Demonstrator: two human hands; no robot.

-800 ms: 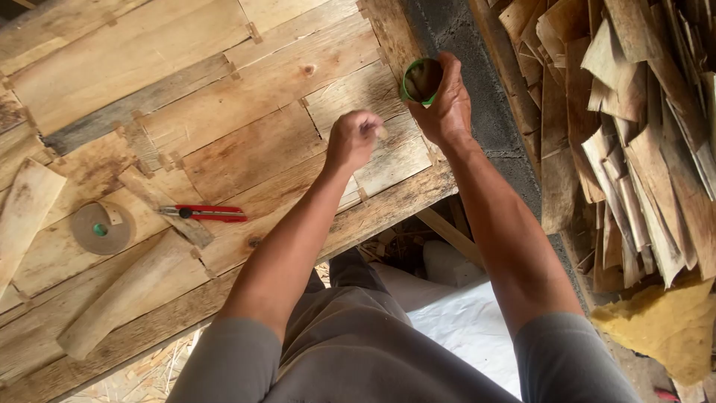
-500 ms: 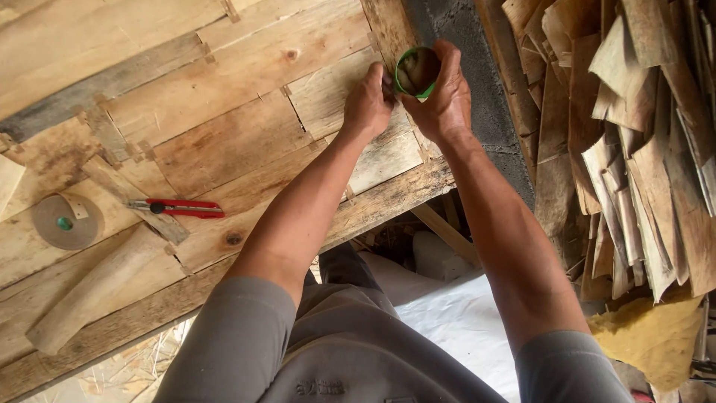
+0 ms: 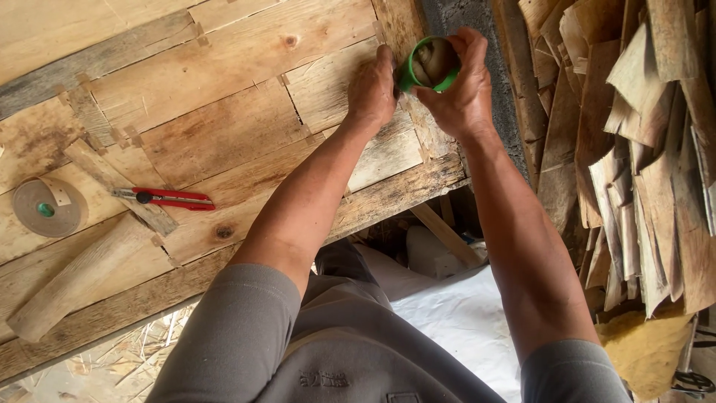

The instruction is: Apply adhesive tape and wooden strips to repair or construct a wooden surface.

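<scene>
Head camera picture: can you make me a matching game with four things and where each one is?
Things:
1. green ring
2. red utility knife
3. tape roll
4. bark strips

Places:
A. far left on the wooden table
B. piled at the right
C. between both hands
D. lying on the planks, right of the tape roll

Pairs: 1-C, 2-D, 3-A, 4-B

Rough plank tabletop (image 3: 224, 134) with a red-handled utility knife (image 3: 165, 198) lying near a flat roll of brown tape (image 3: 47, 208). Big stack of thin wood veneer strips (image 3: 641, 149) off to the side, white sheet (image 3: 462, 321) underneath.
</scene>
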